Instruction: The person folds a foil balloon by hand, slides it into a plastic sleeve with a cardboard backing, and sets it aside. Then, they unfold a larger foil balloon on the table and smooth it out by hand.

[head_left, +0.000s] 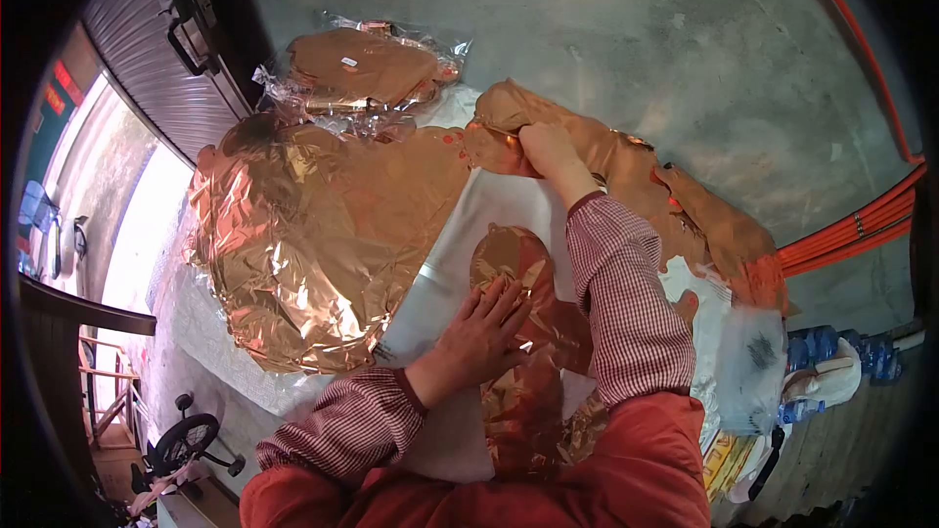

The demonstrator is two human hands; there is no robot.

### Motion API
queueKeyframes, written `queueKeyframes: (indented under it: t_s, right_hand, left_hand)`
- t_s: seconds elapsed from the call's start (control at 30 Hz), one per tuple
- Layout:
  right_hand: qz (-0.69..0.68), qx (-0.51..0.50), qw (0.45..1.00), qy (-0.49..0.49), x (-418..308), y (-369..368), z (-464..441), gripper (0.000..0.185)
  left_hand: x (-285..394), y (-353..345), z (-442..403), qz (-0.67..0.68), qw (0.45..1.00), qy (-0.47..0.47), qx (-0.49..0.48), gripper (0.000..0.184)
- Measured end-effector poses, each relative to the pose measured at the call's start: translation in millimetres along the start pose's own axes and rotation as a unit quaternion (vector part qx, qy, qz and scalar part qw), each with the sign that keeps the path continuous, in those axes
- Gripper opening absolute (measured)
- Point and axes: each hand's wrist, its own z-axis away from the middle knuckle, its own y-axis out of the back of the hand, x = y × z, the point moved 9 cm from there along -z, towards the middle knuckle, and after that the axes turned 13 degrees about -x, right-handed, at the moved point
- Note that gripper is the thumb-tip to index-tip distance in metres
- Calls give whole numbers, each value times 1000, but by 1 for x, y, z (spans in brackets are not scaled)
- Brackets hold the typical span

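Observation:
My left hand (479, 332) lies with fingers stretched out on a flat, shiny copper-coloured foil balloon (518, 401). This balloon rests on a white sheet (445, 235) in front of my body. Farther away, my right hand (550, 152) has its fingers curled down onto the matte copper foil balloons (636, 171) at the back right, gripping at an edge; its fingertips are partly hidden. Left of the white sheet spreads a large pile of flat, crinkled foil balloons (323, 225).
A clear plastic bag (367, 73) holding more copper foil lies at the back. Beyond it rises a grey wall (626, 20). Orange pipes (851, 225) and blue bottles (841, 352) are at the right. On the left are a metal shutter door (161, 39) and a small wheel (186, 442).

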Motion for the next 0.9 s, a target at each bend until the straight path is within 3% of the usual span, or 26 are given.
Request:
queueKeyframes:
  t_s: [0.07,0.17,0.3,0.47,0.6,0.8,0.9]
  right_hand:
    - [43,164,985,32,-3,8,5,10]
    - [-2,188,982,1,6,13,7,10]
    - [-47,187,981,16,19,7,6,15]
    - [-206,145,965,74,25,7,8,17]
    - [-268,117,956,26,32,8,12,16]
    - [-278,151,948,30,35,8,9,16]
    - [-345,165,924,-25,45,-1,8,14]
  left_hand:
    - [-2,2,0,1,1000,3,6,73]
    - [0,1,1,5,1000,-2,9,72]
    - [0,1,0,4,1000,-3,13,71]
    - [1,3,1,1,1000,-8,18,73]
    - [0,2,0,6,1000,1,-3,70]
    - [0,0,0,2,1000,-1,-2,72]
    - [-1,0,0,3,1000,-1,6,74]
